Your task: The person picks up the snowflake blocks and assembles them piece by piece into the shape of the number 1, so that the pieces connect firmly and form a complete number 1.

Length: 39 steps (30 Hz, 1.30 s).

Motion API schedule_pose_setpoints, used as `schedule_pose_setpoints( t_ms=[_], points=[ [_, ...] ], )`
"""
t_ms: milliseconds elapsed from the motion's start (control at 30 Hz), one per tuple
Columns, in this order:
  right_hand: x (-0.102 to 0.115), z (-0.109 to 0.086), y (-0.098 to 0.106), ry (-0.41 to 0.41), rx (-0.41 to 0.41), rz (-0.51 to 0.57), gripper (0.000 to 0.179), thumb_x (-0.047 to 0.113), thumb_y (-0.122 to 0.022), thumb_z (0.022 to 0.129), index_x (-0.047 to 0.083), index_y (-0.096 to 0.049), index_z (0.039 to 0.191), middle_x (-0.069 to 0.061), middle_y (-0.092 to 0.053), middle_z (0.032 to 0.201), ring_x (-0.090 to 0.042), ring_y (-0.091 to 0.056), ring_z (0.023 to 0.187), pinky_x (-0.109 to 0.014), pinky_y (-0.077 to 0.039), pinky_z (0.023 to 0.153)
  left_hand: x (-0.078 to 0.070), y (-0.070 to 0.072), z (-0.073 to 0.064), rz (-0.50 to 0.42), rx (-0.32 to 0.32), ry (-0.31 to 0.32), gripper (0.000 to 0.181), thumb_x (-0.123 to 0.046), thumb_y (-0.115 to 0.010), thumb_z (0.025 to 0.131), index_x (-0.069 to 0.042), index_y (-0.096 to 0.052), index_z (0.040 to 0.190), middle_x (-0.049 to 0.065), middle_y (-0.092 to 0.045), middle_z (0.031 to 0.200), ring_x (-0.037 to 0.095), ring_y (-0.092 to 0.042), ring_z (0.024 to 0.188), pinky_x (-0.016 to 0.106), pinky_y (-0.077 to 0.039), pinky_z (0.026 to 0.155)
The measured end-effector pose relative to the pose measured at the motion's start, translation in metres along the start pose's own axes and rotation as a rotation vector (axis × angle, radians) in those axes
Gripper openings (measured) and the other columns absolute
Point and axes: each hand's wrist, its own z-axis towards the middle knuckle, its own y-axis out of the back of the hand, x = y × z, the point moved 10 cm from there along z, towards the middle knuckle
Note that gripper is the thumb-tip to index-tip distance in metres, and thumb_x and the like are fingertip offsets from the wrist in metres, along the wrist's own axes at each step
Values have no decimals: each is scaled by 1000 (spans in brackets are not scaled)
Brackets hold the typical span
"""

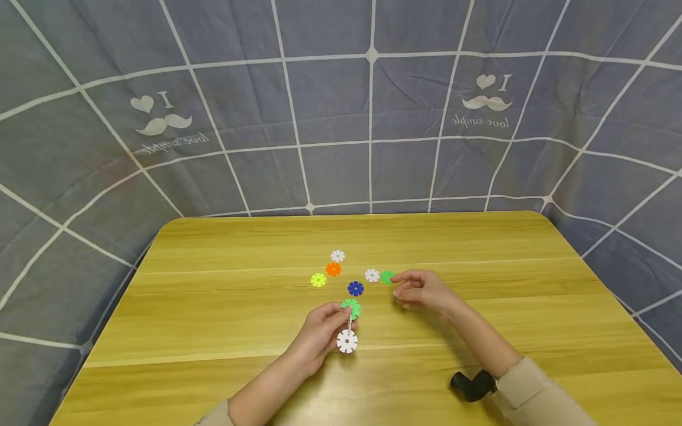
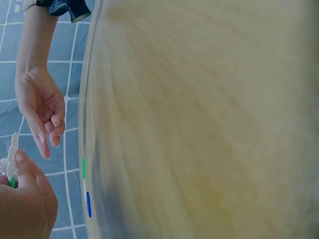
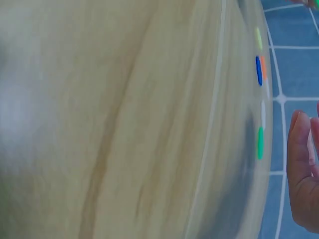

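My left hand (image 1: 318, 331) pinches a small joined piece of notched plastic discs between thumb and fingers. In it are a green disc (image 1: 354, 307) at the top and a white disc (image 1: 347, 341) at the bottom, with a thin white part edge-on between them. The left wrist view shows a white disc (image 2: 13, 157) edge-on by the thumb. My right hand (image 1: 428, 291) is held over the table with loosely bent fingers and nothing in it. Its fingertips overlap a loose green disc (image 1: 386, 277) in the head view. That disc lies beside a white disc (image 1: 372, 275).
Further loose discs lie on the wooden table (image 1: 224, 307): dark blue (image 1: 356, 289), yellow (image 1: 318, 280), orange (image 1: 333, 269) and white (image 1: 338, 255). A black device (image 1: 473, 386) is strapped at the right wrist. Grey checked cloth (image 1: 330, 106) hangs behind the table and along its sides.
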Motion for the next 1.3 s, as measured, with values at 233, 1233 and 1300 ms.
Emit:
schedule_pose_setpoints(
  t_ms=[233,1233,1300],
  points=[
    [-6,9,15,-29,-55,-9,42,1,-63,86,-14,-48,122,-2,-67,84,-13,-65,76,-27,-55,68,-1,1,0,2,-9,-2,16,-15,-55,94,0,-60,98,3,-59,89,11,-60,80,17,-50,65],
    [-4,51,22,-28,-281,-439,33,3,-79,72,-4,-63,100,-5,-48,65,-14,-45,52,-23,-41,48,0,3,0,35,-16,0,23,-14,-53,96,5,-56,108,4,-63,88,12,-61,82,19,-51,65],
    [-3,51,22,-38,-291,-461,32,4,-79,71,-3,-63,98,-5,-47,65,-14,-45,52,-23,-40,49,0,2,0,32,-16,2,23,-14,-53,95,5,-57,108,3,-63,88,12,-61,82,19,-52,65]
  ],
)
